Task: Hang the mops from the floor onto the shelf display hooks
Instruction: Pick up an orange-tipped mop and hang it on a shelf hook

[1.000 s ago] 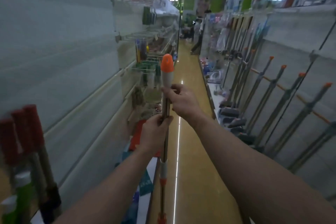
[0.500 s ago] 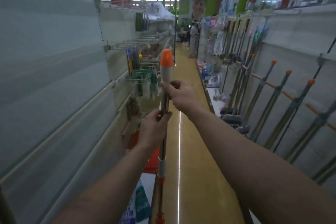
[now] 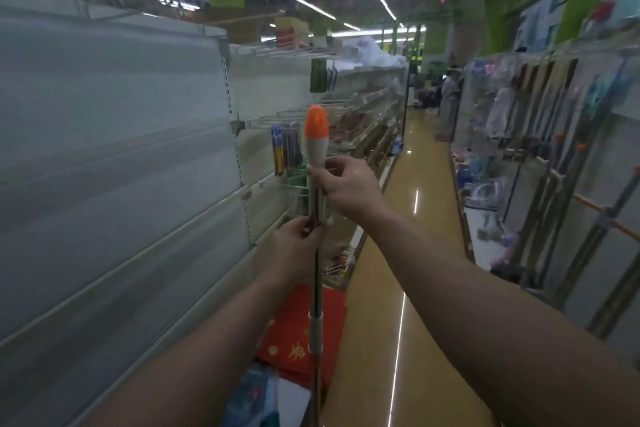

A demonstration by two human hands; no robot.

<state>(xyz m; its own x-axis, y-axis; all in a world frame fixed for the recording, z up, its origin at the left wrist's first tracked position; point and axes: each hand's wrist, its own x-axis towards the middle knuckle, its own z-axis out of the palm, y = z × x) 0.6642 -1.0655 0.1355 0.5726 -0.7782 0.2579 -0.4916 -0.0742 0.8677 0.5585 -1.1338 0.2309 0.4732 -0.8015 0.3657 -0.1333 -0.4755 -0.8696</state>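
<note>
I hold one mop upright in front of me by its thin metal pole [image 3: 316,281]; its grey grip ends in an orange cap [image 3: 316,135] at the top. My left hand [image 3: 294,246] is closed around the pole lower down. My right hand [image 3: 346,187] pinches the pole just under the grey grip. The mop head is out of view below the frame. On the right, other mops with orange caps [image 3: 575,204] lean or hang along the white shelf panel [image 3: 609,135].
A bare white slatted panel [image 3: 114,163] runs along my left. Further along it, wire hooks [image 3: 277,121] carry small goods. Red packages [image 3: 298,340] lie low on the left shelf. The shiny aisle floor [image 3: 408,218] runs ahead; a person [image 3: 448,94] stands far down it.
The view has swung upward and to the left, so the red-handled items at lower left are gone from view. Both hands keep their hold on the mop pole, which has risen slightly.
</note>
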